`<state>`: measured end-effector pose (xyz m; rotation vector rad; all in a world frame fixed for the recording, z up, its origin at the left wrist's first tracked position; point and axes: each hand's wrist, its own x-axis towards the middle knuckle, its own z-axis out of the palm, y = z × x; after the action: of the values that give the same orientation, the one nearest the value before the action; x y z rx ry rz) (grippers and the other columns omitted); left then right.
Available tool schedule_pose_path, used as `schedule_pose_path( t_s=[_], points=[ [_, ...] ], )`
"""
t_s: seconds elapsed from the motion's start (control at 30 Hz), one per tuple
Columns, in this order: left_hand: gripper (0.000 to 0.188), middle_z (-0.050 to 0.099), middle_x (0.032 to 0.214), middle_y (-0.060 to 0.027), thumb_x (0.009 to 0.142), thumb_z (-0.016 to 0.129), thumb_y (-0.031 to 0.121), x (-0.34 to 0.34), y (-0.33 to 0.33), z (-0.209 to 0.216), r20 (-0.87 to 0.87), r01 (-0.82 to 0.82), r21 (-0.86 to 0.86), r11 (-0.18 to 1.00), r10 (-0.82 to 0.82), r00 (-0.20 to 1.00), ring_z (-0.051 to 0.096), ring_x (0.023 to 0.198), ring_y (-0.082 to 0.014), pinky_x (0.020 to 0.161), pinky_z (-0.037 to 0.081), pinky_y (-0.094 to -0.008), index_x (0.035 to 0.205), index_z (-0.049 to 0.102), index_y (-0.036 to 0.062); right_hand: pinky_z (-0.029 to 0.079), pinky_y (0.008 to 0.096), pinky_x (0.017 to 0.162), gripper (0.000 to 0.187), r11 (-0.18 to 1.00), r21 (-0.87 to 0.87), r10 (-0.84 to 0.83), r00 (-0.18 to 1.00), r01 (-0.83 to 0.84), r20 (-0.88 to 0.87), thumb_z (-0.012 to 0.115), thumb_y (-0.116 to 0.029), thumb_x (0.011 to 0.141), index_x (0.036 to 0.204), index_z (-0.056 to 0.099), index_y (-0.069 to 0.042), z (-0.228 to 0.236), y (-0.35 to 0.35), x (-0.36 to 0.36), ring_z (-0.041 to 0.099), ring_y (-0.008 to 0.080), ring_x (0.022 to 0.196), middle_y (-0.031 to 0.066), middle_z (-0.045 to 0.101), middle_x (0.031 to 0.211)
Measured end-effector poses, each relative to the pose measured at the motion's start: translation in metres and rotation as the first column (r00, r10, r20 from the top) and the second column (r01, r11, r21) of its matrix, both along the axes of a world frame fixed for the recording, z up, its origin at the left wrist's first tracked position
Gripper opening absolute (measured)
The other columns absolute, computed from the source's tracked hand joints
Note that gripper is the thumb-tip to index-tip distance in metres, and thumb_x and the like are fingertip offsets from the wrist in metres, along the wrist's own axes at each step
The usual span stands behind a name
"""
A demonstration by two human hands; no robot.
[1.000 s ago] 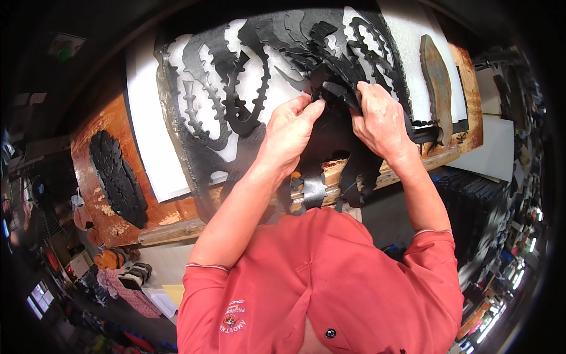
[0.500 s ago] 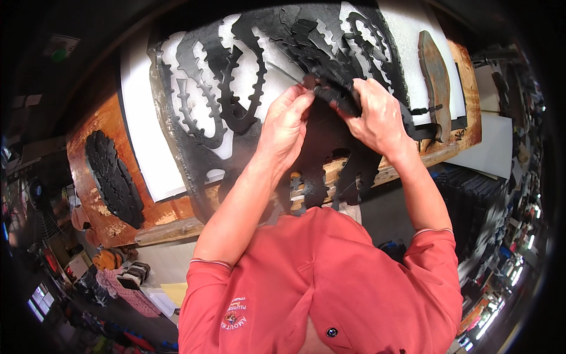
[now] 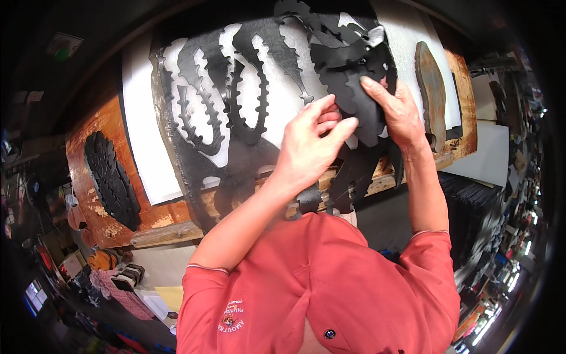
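A large black rubber-like sheet [image 3: 247,156] with sole-shaped, notch-edged cutouts lies over the bench. Above its right part, my right hand [image 3: 404,112] grips a bunched black offcut [image 3: 356,97] with notched edges, thumb on top and the other fingers mostly hidden behind. My left hand [image 3: 312,141] is just left of that offcut, fingers bent and thumb apart; nothing shows between them. Whether its fingertips touch the offcut I cannot tell.
Under the black sheet is a white board [image 3: 147,141] on a worn wooden bench [image 3: 97,206]. A stack of black sole-shaped pieces [image 3: 112,180] lies at left. To the right lies a long, curved brownish-grey plate [image 3: 432,97]. Dark stacked sheets [image 3: 466,203] stand beyond the bench.
Both hands have come apart a little, the right moving rightward. The dark bundle between them has opened out into a broader, flatter shape. My left hand has loosened its pinch.
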<state>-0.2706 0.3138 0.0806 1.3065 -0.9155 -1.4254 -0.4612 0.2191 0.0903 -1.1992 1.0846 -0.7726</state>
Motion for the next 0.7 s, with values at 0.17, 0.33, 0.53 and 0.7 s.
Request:
schedule_pose_path(
  t_s=[0.17,0.33,0.53,0.7],
  points=[
    [0.051,0.068,0.112,-0.0210,0.092,0.086,0.021,-0.014,-0.017,0.001,0.183,0.056,-0.175,0.983,-0.023,0.983,0.077,0.092,-0.0291,0.080,0.064,-0.0360,0.126,0.065,-0.0109,0.049,0.0240,0.071,0.024,0.998,-0.010,0.059,0.998,-0.059,0.036,0.076,-0.028,0.104,0.105,0.078,-0.004,-0.010,0.005,0.011,0.059,0.0036,0.079,-0.0056,0.071,0.090],
    [0.034,0.067,0.099,-0.0229,0.097,0.079,0.019,0.007,-0.021,0.003,0.408,0.156,-0.177,0.972,-0.072,0.910,0.076,0.084,-0.0313,0.072,0.063,-0.0381,0.107,0.068,-0.0117,0.048,0.0245,0.068,0.024,0.997,0.057,0.041,0.997,-0.045,0.063,0.076,-0.027,0.103,0.101,0.078,-0.003,-0.015,0.007,0.016,0.059,0.0029,0.078,-0.0051,0.071,0.086],
    [0.077,0.066,0.116,-0.0236,0.087,0.088,0.019,0.008,-0.015,-0.007,0.621,0.062,-0.444,0.894,0.258,0.740,0.071,0.088,-0.0318,0.075,0.062,-0.0413,0.146,0.048,-0.0107,0.047,0.0247,0.069,0.025,0.998,0.055,-0.025,0.998,0.022,0.055,0.074,-0.028,0.105,0.104,0.078,-0.004,-0.018,0.018,0.024,0.058,0.0029,0.078,-0.0059,0.070,0.086],
    [0.064,0.071,0.107,-0.0230,0.089,0.084,0.012,0.009,-0.013,-0.020,0.682,0.171,-0.600,0.782,0.388,0.620,0.074,0.086,-0.0332,0.073,0.063,-0.0405,0.142,0.056,-0.0098,0.048,0.0249,0.070,0.020,0.977,-0.185,-0.099,0.994,0.106,0.049,0.073,-0.023,0.106,0.111,0.078,-0.004,-0.021,0.031,0.039,0.058,0.0035,0.080,-0.0061,0.070,0.090]
  ],
)
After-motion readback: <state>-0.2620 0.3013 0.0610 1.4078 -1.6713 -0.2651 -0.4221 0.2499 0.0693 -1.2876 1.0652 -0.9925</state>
